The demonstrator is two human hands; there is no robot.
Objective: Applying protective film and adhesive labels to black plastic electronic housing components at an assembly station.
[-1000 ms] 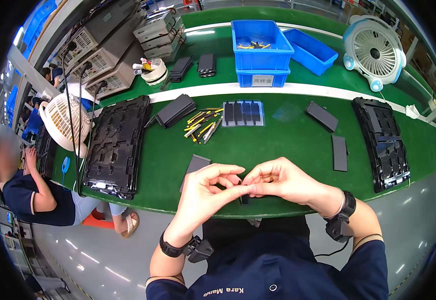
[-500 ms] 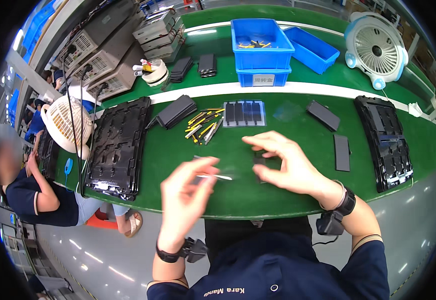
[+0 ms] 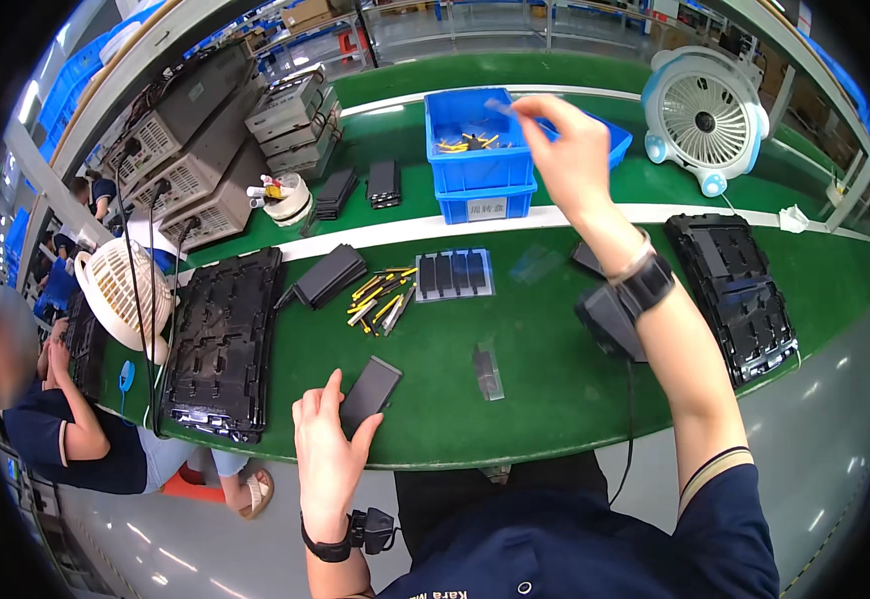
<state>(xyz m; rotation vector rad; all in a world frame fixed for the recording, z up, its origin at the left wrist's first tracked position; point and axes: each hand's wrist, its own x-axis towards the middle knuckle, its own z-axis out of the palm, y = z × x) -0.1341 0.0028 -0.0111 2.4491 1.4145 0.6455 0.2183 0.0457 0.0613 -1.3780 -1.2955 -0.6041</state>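
Observation:
My left hand [image 3: 330,434] is at the near edge of the table, its thumb and fingers around the lower end of a flat dark grey rectangular block [image 3: 372,391]. My right hand [image 3: 567,150] is raised at the far side, over the blue bin [image 3: 480,172]. Its thumb and index finger pinch a small clear film piece [image 3: 500,107]. On the green table between my arms lies a thin dark translucent strip [image 3: 488,371]. Several yellow, black and silver sticks [image 3: 380,299] lie in a loose pile beyond my left hand.
A clear sheet with dark strips [image 3: 455,275] lies beside the pile, near stacked dark blocks [image 3: 327,275]. Black moulded trays flank the work area, left [image 3: 223,344] and right [image 3: 734,299]. Fans stand left [image 3: 125,290] and right [image 3: 706,120]. A co-worker [image 3: 80,434] sits at far left.
My right hand has swung up and away to the bin. My left hand has moved down and left, and the dark block now shows in it. The thin strip is uncovered on the table.

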